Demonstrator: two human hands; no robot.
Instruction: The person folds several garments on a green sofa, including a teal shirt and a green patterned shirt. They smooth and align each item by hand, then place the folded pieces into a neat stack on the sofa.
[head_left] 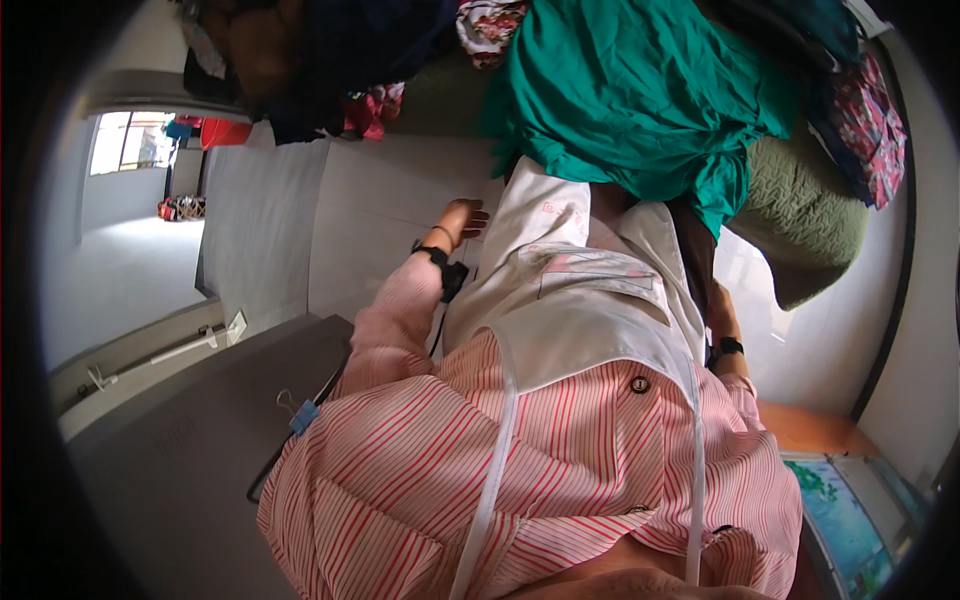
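Observation:
My left hand (pixel 460 222) hangs beside my white apron (pixel 560 310), its fingers stretched out and nothing in them. Past it, pale floor tiles show. On the other side of the apron, my right hand (pixel 722 312) hangs low by my dark trousers; its fingers are mostly hidden. In front of my knees a large green cloth (pixel 630 95) lies crumpled over a heap and droops at its near right edge. Neither hand touches it.
Floral fabric (pixel 868 130) and an olive textured cover (pixel 815 215) lie at the right. Dark clothes (pixel 350 60) are heaped at the far left. A grey door (pixel 255 230) stands left, opening on a bright room. A grey panel (pixel 200 450) is close by my left arm.

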